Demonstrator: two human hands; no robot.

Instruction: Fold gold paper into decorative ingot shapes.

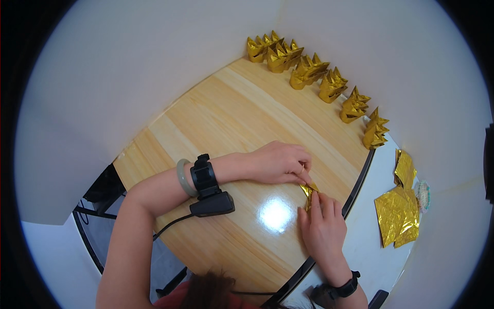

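A small folded piece of gold foil paper [306,191] is held between my two hands above the wooden table. My left hand [280,162] reaches across from the left, its thumb and fingers pinching the far end of the piece. From below, my right hand [324,224] grips the near end, its fingers bent over the foil and partly hiding it. The foil looks narrow and creased; its full shape is covered by my fingers. Each wrist wears a black strap, and the left one carries a black box [212,204] with a cable.
Several folded gold paper pieces with pointed tips [332,85] stand in a row along the far right table edge. Flat gold foil sheets [393,211] lie on a white surface [355,242] at right, beside a beaded ring [423,196]. Pale walls border the wooden table [206,118].
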